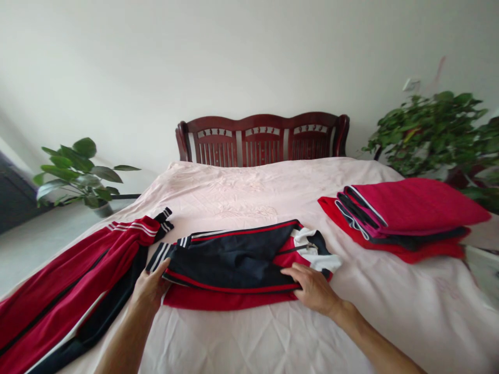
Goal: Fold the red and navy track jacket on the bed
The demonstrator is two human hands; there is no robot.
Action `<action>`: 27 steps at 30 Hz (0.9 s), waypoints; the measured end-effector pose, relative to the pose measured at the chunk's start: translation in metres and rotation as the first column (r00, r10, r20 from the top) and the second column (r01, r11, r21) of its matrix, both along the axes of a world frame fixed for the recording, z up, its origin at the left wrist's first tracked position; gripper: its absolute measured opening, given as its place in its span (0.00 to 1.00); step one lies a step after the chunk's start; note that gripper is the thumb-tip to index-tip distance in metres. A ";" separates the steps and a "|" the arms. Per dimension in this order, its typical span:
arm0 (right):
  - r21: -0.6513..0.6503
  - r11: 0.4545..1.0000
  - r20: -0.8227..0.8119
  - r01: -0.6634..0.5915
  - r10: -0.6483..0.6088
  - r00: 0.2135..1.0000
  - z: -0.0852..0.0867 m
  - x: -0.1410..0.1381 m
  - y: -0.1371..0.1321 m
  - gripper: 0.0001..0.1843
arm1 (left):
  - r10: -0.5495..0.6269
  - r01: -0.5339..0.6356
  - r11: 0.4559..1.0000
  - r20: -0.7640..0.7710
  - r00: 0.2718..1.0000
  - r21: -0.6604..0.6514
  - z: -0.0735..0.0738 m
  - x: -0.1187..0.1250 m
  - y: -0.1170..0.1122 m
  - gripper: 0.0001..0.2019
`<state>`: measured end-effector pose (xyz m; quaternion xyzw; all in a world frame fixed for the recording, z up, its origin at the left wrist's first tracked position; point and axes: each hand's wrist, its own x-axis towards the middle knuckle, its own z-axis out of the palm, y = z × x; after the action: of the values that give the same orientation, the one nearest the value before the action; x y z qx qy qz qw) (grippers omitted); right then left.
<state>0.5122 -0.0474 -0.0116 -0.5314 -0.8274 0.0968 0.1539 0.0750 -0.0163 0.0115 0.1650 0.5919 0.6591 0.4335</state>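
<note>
A track jacket [234,262] in navy and red with white parts lies in front of me on the bed, its sleeves folded in over the body. At the left end, my left hand [152,280] grips the jacket near the striped cuff, thumb on top and the other fingers underneath. Close to the collar end, my right hand [312,285] pinches the lower sleeve edge along its red piping. The fingertips of both hands are partly hidden. Left of my left hand, a second red and navy track jacket [78,285] lies spread out.
A pile of folded red, magenta and dark clothes [413,218] sits on the right of the pale pink sheet [241,197]. Behind the bed's far edge rises a carved wooden backrest [263,140]. Leafy plants [78,171] stand on the left and right.
</note>
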 end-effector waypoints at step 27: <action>-0.129 0.954 -0.223 0.269 -0.293 0.930 0.006 -0.066 0.104 0.08 | -0.274 0.159 0.940 -0.388 0.880 -0.302 -0.026 -0.039 -0.012 0.10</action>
<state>0.4463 0.0567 -0.0055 -0.6355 -0.7125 0.1768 0.2391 0.0363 -0.0287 -0.0142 0.3116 0.7309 0.4706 0.3837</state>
